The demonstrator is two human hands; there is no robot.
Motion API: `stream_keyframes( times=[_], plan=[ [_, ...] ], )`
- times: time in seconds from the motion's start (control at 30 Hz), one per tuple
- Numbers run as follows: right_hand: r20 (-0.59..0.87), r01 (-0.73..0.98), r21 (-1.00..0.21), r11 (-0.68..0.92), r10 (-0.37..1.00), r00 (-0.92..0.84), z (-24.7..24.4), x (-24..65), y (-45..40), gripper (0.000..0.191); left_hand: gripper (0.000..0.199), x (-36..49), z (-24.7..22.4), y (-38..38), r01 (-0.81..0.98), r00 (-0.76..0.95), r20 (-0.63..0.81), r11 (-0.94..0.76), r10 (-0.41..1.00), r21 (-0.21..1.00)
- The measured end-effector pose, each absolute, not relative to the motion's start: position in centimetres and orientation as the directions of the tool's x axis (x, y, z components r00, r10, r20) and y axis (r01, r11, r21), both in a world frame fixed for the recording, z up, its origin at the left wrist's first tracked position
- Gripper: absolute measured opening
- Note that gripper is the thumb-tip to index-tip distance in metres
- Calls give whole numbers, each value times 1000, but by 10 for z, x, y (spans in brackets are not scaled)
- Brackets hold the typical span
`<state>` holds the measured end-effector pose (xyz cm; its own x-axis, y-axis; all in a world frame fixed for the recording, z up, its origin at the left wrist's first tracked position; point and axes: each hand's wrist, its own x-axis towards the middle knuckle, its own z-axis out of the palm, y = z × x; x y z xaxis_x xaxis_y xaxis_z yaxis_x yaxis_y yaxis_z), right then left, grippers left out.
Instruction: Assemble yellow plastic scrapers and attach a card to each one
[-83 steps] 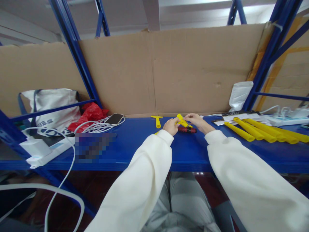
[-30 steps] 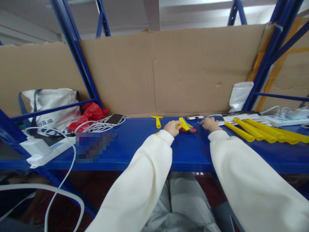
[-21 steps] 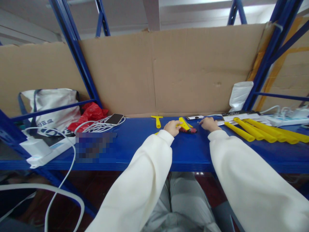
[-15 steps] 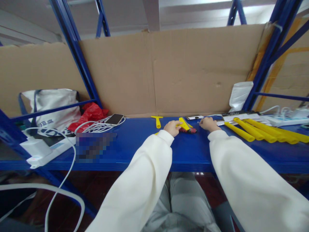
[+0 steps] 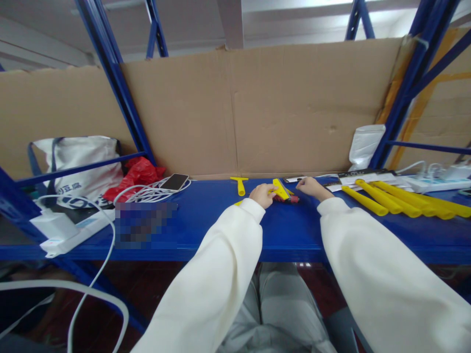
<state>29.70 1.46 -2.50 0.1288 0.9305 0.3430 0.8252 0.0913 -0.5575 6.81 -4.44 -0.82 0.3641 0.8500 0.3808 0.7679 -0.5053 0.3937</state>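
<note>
My left hand (image 5: pixel 262 196) is closed on the near end of a flat yellow plastic piece (image 5: pixel 281 189), which slants above the blue bench. Beneath that piece lies a red and black object (image 5: pixel 294 199), mostly covered, its kind unclear. My right hand (image 5: pixel 311 187) is a short way to the right with fingertips pinched together; anything between them is too small to make out. A yellow T-shaped piece (image 5: pixel 241 187) stands beyond my left hand, near the cardboard. The tip of another yellow part (image 5: pixel 238 203) shows beside my left sleeve.
Several yellow tube-like handles (image 5: pixel 382 198) lie at the right, by a white power strip (image 5: pixel 441 183). A phone (image 5: pixel 175 182) rests on coiled white cable at the left, near a red plastic bag (image 5: pixel 138 174). Cardboard (image 5: pixel 294 108) closes off the back between blue posts.
My right hand has moved a little left, closer to the yellow piece, with its fingers pinched. My left hand and the piece in it stay nearly in place.
</note>
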Motion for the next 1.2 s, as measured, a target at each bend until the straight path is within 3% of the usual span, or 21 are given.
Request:
stream_keyframes(
  times=[0.13, 0.3, 0.77, 0.97, 1.2],
  plan=[
    [359, 604, -766, 220, 926, 117, -14, 274, 4, 9, 32, 68, -6, -45, 780, 377, 370, -506, 849, 367],
    [398, 440, -829, 346, 917, 29, -10, 251, -3, 7, 32, 70, -8, -47, 791, 391, 373, -514, 842, 331],
    [337, 494, -827, 269, 940, 52, -8, 236, -16, 9, 33, 73, -8, -51, 811, 460, 346, -545, 818, 210],
    [253, 471, -866, 167, 960, 123, -2, 228, -25, 10, 36, 75, -8, -53, 815, 460, 338, -541, 821, 207],
    [274, 442, -880, 177, 948, 164, -7, 230, -20, 8, 34, 76, -8, -53, 813, 461, 338, -543, 821, 210]
  ],
)
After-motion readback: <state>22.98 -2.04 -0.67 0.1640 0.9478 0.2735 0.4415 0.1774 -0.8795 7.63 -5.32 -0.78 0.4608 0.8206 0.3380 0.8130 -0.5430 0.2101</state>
